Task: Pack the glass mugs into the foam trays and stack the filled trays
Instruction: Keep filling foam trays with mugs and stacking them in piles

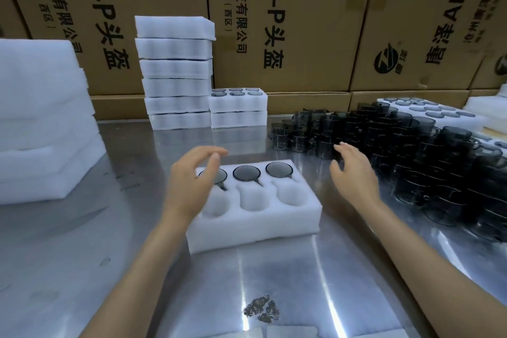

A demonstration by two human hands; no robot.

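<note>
Left hand [192, 186] hovers over the left end of the foam tray [255, 228], palm turned inward, fingers relaxed and slightly spread, thumb raised; holds nothing. It covers part of the leftmost far-row mug. Left forearm enters from the lower left.

Right hand [354, 173] is raised to the right of the tray, between it and the loose glass mugs [411, 151]. Fingers straight to lightly bent, fanned apart, tips pointing toward the nearest mugs; contact with the glass cannot be told. Holds nothing. Right forearm enters from the lower right.

Tray has six pockets in two rows of three. Far row: three dark glass mugs seated [247, 173], rims level with the foam. Near row: three pockets hold nothing.

Surface: reflective steel table [137, 269], scuffed, with a small dark patch of debris [262, 309] near the front edge. Loose smoky-grey mugs stand packed together, some stacked, along the right side.

Behind the tray: tall stack of foam trays [175, 71]; just beside it, a short stack [238, 108] of two, top one showing six mugs. Left edge: pile of foam sheets [41, 118]. Far right: another filled foam tray [428, 112]. Back wall: large cardboard cartons [301, 22] with black printed characters.
</note>
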